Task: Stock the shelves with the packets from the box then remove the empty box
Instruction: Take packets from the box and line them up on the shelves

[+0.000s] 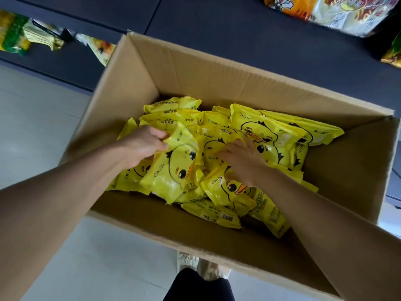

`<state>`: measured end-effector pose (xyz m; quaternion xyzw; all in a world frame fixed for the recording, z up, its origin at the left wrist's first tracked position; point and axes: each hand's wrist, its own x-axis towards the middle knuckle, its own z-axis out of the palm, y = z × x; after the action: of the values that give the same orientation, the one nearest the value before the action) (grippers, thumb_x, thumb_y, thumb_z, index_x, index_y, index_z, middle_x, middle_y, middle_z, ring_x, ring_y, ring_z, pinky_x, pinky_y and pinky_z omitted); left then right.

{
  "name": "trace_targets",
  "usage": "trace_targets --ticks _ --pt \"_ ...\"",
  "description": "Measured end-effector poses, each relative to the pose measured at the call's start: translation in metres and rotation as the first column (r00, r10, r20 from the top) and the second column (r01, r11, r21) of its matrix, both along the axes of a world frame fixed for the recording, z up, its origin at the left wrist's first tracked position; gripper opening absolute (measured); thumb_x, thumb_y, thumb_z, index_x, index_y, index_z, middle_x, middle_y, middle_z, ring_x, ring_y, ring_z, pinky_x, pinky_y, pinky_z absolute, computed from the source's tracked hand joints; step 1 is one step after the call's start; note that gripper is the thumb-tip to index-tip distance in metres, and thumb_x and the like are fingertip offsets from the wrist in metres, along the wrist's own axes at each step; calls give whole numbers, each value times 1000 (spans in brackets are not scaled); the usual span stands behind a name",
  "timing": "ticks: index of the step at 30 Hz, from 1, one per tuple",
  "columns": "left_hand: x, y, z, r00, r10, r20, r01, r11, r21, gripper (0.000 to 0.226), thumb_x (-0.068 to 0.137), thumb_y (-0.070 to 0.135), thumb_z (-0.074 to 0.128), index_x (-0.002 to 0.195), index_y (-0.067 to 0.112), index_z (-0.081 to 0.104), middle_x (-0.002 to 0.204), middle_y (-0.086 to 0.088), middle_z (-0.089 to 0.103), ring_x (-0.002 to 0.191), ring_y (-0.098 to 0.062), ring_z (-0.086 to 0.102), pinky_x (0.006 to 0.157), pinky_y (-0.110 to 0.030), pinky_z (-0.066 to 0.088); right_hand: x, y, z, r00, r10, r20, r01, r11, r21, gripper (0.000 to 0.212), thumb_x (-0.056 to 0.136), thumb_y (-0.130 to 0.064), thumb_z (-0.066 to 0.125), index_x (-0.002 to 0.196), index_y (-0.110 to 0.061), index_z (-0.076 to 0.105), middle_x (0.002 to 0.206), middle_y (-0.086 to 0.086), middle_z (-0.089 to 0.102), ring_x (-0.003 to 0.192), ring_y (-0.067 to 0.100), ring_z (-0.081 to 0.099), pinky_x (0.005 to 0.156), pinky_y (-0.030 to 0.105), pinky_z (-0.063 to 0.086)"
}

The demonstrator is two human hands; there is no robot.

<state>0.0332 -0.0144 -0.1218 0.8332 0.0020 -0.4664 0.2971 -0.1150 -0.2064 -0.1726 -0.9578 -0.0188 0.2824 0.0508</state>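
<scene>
A large open cardboard box [195,68] stands on the floor in front of me, holding several yellow packets with a duck face printed on them. My left hand [143,146] grips one yellow duck packet [175,170] at its top edge, thumb and fingers curled round it. My right hand [240,159] lies among the packets with fingers curled down onto another yellow packet [230,190]; whether it holds that packet is unclear. More yellow packets [271,131] fill the far side of the box.
Dark shelves [238,40] run beyond the box. Green and yellow bags [15,38] lie on the left shelf, and large colourful bags [329,11] at the upper right. Pale floor tiles [39,127] spread left. My shoe [188,261] shows under the box's near wall.
</scene>
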Motion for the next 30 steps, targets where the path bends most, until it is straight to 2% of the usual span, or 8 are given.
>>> trace_targets --ticks 2,5,11,16,18,20,25,30 --pt "-13 0 -5 991 -126 39 123 989 83 44 92 5 55 135 8 48 147 -8 40 128 -23 44 106 -33 34 2 -4 0 1000 4 -24 -5 998 -55 58 83 -53 57 134 -29 45 131 4 46 129 26 31 114 44 14" --pt "-25 -2 -13 978 -115 174 95 988 120 39 96 13 51 134 11 50 146 -4 42 111 -21 53 77 -21 40 1 -11 -3 988 -149 -39 152 986 71 51 86 -51 56 129 -23 52 126 3 52 123 24 41 106 35 27" --pt "-29 -4 -23 970 -103 220 69 985 156 54 94 33 54 142 11 41 150 -5 36 133 -24 41 105 -30 34 -18 -10 -15 863 -499 -76 494 802 336 45 86 -38 62 122 -13 54 113 12 63 94 26 62 80 35 52" --pt "-31 3 -19 972 57 229 -63 998 16 43 95 25 54 135 10 50 140 -3 49 126 -18 46 95 -21 33 -28 -5 -4 809 -561 174 497 812 306 45 89 -43 55 118 -8 55 96 16 67 84 33 64 67 34 50" --pt "-33 6 -10 964 98 245 -95 995 -24 20 95 25 53 109 16 64 113 -2 57 103 -15 50 82 -23 34 -25 -8 14 748 -609 263 536 789 300 42 91 -45 50 108 -7 56 89 17 67 82 36 63 61 33 43" --pt "-32 8 5 955 115 275 -95 992 -86 13 95 27 54 85 23 61 96 -3 56 90 -14 49 77 -26 35 -21 -13 36 691 -660 295 582 750 315 40 93 -46 47 100 -8 56 88 17 66 82 38 60 60 31 35" --pt "-25 -2 76 927 140 347 -88 983 -161 31 97 36 48 110 14 66 92 -1 58 85 -15 50 68 -26 36 -19 -26 109 628 -688 363 597 725 343 36 97 -43 40 88 -11 55 79 15 63 77 39 56 60 32 36" --pt "-18 -16 164 904 43 426 65 970 -235 25 97 38 45 80 25 57 71 4 51 67 -14 44 54 -22 30 -29 -39 203 589 -688 424 566 725 392 30 98 -37 39 86 -15 55 72 6 54 70 32 51 60 33 38"
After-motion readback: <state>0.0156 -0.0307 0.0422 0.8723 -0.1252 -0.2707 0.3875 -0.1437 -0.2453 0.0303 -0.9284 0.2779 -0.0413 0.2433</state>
